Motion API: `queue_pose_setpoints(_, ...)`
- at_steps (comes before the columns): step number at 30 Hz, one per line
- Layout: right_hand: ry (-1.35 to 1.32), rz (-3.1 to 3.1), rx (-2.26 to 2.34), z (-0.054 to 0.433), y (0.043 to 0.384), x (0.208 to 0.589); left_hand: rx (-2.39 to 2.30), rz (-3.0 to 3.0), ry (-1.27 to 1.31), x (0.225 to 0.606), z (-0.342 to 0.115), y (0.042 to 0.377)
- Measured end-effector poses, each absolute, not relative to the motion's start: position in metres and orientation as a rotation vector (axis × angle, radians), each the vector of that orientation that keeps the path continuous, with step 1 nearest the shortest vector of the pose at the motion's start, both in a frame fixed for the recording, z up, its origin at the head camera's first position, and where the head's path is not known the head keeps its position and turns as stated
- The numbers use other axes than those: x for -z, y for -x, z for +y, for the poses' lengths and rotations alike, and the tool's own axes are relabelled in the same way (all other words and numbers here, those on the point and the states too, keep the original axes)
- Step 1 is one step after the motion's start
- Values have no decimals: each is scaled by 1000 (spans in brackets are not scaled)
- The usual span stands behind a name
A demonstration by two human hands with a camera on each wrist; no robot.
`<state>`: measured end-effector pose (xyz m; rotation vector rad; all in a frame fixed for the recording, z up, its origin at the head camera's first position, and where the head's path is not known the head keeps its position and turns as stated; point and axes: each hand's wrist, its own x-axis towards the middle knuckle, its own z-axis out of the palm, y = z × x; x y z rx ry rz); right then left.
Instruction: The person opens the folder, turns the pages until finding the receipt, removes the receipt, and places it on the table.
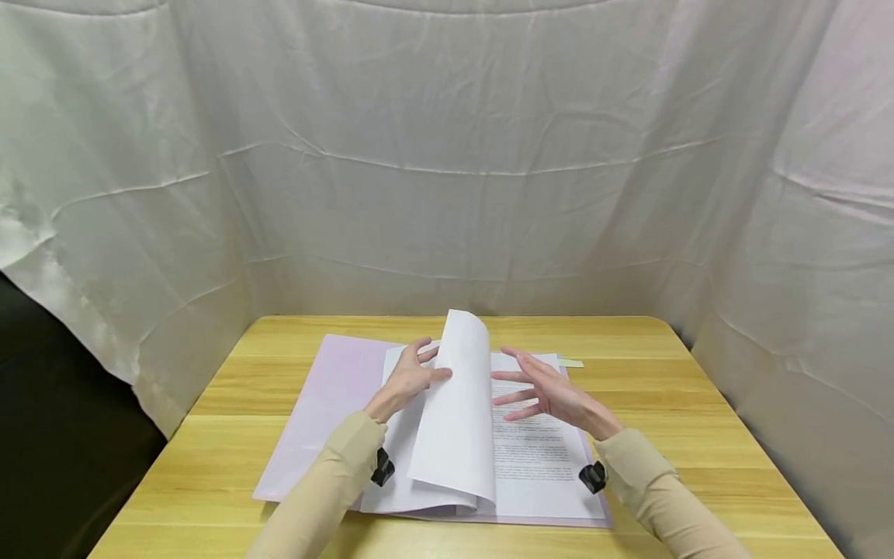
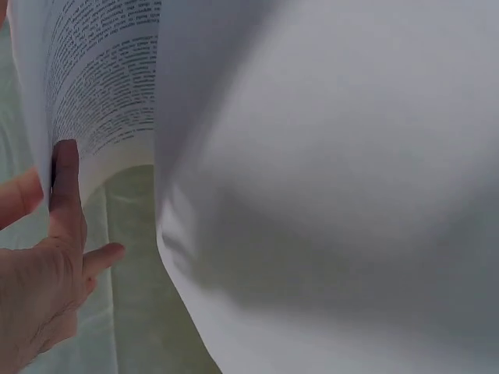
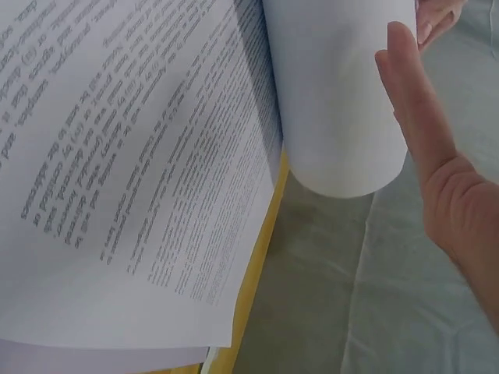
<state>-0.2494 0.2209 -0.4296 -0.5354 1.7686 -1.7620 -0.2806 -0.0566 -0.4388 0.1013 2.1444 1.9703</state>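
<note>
since the left hand (image 1: pixel 408 376) has the page (image 1: pixel 457 411) pinched at its edge, i'd guess that's to stop it flopping back. right hand (image 1: pixel 552 392) hangs just beside, fingers spread, gripping nothing. page is white, curled, print inside, standing off the open lilac folder (image 1: pixel 342 396) on the bench (image 1: pixel 698 435).

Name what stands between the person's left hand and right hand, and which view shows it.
In the head view, a curled white sheet stands between the left hand and right hand; the left hand pinches it.
</note>
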Motion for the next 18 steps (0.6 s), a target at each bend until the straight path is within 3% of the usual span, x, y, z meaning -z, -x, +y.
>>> queue_pose_setpoints(18,448,2070,1684,233,266,448,-1965,2155,27,456,-81,288)
